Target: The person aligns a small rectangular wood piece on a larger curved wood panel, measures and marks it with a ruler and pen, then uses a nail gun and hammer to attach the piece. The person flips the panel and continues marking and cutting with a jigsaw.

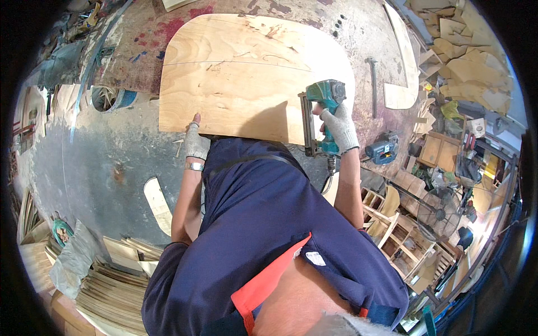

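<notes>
Teal nailer (326,89) in right grip (342,127), over plywood panel (241,78)

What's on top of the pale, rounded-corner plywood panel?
Gloved left hand at near edge of panel; gloved right hand holds teal-black nail gun over its right side. Wood behind these is covered; gun contact unclear.

No lettering or numbers can be read; a small white label (315,258) shows on the dark blue garment (252,224); its print, if any, is too small to tell.
</notes>
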The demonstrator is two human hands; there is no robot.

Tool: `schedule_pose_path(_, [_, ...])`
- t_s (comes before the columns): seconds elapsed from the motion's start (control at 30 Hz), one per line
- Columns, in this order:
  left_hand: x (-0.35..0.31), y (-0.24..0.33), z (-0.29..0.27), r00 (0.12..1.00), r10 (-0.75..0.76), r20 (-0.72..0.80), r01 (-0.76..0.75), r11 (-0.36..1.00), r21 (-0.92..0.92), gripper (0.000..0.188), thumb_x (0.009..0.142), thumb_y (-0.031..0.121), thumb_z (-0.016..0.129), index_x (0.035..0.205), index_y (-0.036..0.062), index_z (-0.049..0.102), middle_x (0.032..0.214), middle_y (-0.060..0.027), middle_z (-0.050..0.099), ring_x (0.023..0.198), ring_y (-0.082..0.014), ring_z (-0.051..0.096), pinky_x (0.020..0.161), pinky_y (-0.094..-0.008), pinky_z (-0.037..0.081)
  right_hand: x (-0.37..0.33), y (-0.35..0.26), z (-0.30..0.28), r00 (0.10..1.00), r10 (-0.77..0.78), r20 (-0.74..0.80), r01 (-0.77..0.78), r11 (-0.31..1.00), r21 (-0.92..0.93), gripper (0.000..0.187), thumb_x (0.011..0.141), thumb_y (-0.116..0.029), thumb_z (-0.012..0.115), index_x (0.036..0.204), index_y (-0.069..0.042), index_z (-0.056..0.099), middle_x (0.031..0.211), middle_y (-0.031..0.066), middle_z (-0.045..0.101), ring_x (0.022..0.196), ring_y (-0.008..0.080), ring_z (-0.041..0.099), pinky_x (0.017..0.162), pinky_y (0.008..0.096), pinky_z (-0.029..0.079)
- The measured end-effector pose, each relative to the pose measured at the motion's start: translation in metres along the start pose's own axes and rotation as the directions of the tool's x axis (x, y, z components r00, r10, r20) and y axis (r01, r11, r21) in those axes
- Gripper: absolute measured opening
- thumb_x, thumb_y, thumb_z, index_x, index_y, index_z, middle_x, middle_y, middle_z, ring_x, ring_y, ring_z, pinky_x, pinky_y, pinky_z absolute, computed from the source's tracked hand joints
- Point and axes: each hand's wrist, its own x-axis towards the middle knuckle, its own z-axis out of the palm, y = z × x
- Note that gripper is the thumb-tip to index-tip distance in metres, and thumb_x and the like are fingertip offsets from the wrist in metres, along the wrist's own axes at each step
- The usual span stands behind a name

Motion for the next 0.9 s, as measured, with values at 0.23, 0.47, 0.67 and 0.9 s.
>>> schedule_pose_path(0.23, [-0.016, 0.010, 0.017, 0.998, -0.070, -0.005, 0.070, 0.997, 0.006, 0.070, 0.086, 0.029, 0.082, 0.143, 0.0128, 0.046, 0.138, -0.0133, 0.056, 0.127, -0.0372, 0.052, 0.106, -0.0613, 0.042, 0.010, 0.011, 0.003, 0.998, 0.051, 0.023, -0.049, 0.997, -0.065, 0.028, 0.091, -0.014, 0.069, 0.112, 0.003, 0.062, 0.086, 0.0097, 0.072, 0.047, 0.0131, 0.057, 0.044, 0.0302, 0.047])
schedule_pose_path(0.47, [-0.024, 0.012, 0.024, 0.990, -0.131, 0.048, 0.133, 0.990, -0.048, 0.069, 0.087, 0.033, 0.080, 0.143, 0.0109, 0.046, 0.137, -0.0151, 0.056, 0.126, -0.0384, 0.052, 0.106, -0.0610, 0.043, 0.017, 0.013, 0.004, 0.998, 0.046, 0.029, -0.044, 0.997, -0.069, 0.025, 0.091, -0.012, 0.069, 0.110, 0.004, 0.063, 0.084, 0.0097, 0.072, 0.046, 0.0132, 0.057, 0.042, 0.0298, 0.046])
schedule_pose_path(0.67, [-0.027, 0.013, 0.027, 0.991, -0.132, 0.002, 0.131, 0.990, -0.057, 0.068, 0.087, 0.033, 0.080, 0.143, 0.0104, 0.047, 0.139, -0.0158, 0.055, 0.127, -0.0390, 0.051, 0.108, -0.0598, 0.041, 0.018, 0.013, 0.007, 1.000, 0.030, 0.004, -0.030, 0.998, -0.057, 0.022, 0.092, -0.012, 0.069, 0.106, 0.004, 0.063, 0.082, 0.0085, 0.071, 0.045, 0.0127, 0.056, 0.041, 0.0295, 0.045])
schedule_pose_path(0.9, [-0.018, 0.006, 0.017, 0.998, -0.057, 0.039, 0.059, 0.996, -0.074, 0.057, 0.090, 0.027, 0.077, 0.137, 0.0066, 0.053, 0.132, -0.0140, 0.060, 0.121, -0.0346, 0.057, 0.107, -0.0545, 0.045, 0.011, -0.007, 0.007, 0.997, 0.034, 0.069, -0.028, 0.996, -0.089, 0.023, 0.092, -0.014, 0.069, 0.108, 0.001, 0.062, 0.083, 0.0073, 0.070, 0.046, 0.0110, 0.054, 0.042, 0.0285, 0.045])
